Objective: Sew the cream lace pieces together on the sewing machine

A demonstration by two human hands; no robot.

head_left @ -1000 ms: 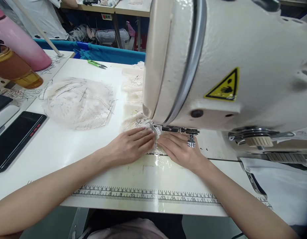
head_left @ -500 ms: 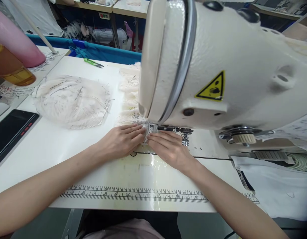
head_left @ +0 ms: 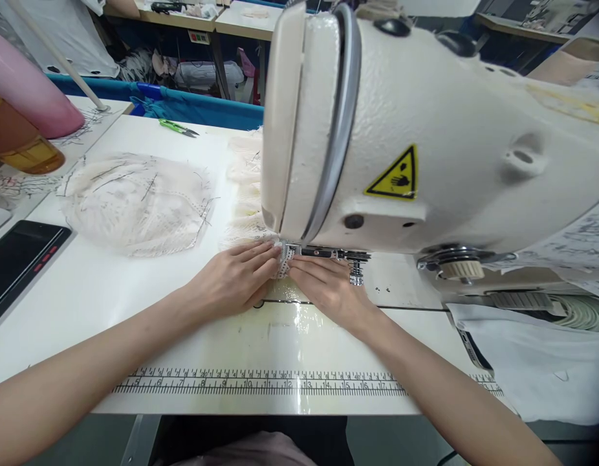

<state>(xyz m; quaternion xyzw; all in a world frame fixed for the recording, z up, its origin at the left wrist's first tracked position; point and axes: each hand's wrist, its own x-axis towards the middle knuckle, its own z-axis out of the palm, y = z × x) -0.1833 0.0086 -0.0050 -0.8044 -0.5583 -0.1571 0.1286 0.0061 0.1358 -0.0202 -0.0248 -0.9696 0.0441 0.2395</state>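
Note:
A strip of cream lace fabric (head_left: 283, 264) lies under the presser foot area of a white sewing machine (head_left: 396, 129). From the left, my left hand (head_left: 239, 272) lies flat on the lace, fingers stretched towards the needle. On the other side, my right hand (head_left: 331, 285) also rests flat, its fingertips at the lace edge and partly under a metal attachment (head_left: 328, 253). The gathered part of the cream fabric (head_left: 244, 188) spreads out behind my left hand. The needle itself is hidden by the machine head.
Left of the machine lies a sheer cream fabric piece (head_left: 139, 204) with loose threads. Green thread snips (head_left: 176, 127), a black phone (head_left: 22, 265), a pink bottle (head_left: 37, 90) and an amber bottle (head_left: 25, 142) are nearby. A ruler strip (head_left: 261, 383) runs along the front edge; white cloth (head_left: 532, 362) hangs right.
The view has shifted slightly, so the machine sits a little further left. The lace between my hands looks slightly shorter, and both hands stay flat on it.

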